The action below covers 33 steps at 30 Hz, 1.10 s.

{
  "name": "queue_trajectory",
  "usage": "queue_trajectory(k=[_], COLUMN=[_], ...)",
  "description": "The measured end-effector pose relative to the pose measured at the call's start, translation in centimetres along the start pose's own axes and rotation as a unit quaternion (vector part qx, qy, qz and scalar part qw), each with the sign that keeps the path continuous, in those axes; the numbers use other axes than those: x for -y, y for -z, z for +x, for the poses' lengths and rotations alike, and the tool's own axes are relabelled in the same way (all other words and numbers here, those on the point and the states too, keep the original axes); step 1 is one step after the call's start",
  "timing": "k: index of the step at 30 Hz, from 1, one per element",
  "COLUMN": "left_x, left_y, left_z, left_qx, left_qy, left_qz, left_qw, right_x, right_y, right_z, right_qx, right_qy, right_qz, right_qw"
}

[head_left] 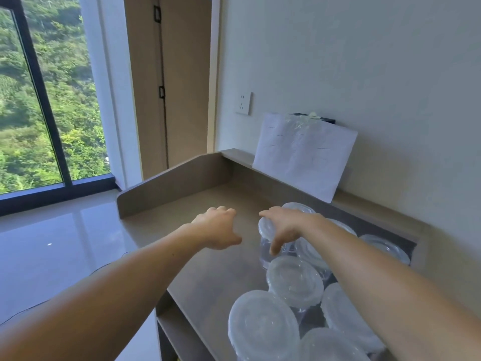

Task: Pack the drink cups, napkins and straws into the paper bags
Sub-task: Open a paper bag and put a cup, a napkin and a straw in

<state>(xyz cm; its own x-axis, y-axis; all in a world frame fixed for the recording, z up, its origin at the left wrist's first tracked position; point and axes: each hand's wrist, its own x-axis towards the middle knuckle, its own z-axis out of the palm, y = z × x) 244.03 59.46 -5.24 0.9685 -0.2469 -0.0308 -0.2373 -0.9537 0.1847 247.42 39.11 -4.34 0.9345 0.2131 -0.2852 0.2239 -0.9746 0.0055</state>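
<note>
Several clear plastic drink cups with white lids stand clustered on the right part of the beige counter (208,272). My right hand (289,225) reaches over the far-left cup (266,239), thumb down its near side and fingers curled over its lid. My left hand (218,227) hovers above bare counter just left of that cup, fingers loosely bent, holding nothing. A lidded cup (295,281) stands just nearer, and another (263,327) at the bottom. No paper bags, napkins or straws are in sight.
A white sheet of paper (304,155) leans on the wall at the counter's back ledge, a dark box half hidden behind it. A raised lip (171,191) edges the counter's far left. A wall socket (244,103), tall window and glossy floor lie beyond.
</note>
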Motion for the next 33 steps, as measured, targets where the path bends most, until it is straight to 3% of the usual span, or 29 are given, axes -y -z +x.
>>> queue_trajectory(k=[8, 15, 24, 28, 33], left_x=[0.5, -3.3, -20.5, -30.0, -41.0], left_y=[0.6, 4.9, 5.6, 3.1, -3.7], left_z=[0.4, 0.5, -2.2, -5.2, -9.8], left_qx=[-0.009, -0.061, -0.079, -0.075, -0.005], left_qy=[0.002, -0.029, -0.179, -0.239, -0.292], left_qz=[0.006, 0.012, 0.013, 0.013, 0.016], left_qw=[1.0, 0.998, 0.981, 0.968, 0.956], right_x=[-0.2, -3.1, -13.4, -18.6, -24.4], right_y=[-0.6, 4.9, 5.2, 1.2, -6.9], right_z=[0.1, -7.3, -24.7, -33.3, -43.5], right_qx=[-0.101, -0.244, -0.312, -0.303, -0.275], right_qy=[0.024, 0.019, -0.093, -0.157, -0.228], right_qz=[0.017, 0.108, 0.093, 0.112, 0.138], right_qw=[0.994, 0.963, 0.941, 0.933, 0.924])
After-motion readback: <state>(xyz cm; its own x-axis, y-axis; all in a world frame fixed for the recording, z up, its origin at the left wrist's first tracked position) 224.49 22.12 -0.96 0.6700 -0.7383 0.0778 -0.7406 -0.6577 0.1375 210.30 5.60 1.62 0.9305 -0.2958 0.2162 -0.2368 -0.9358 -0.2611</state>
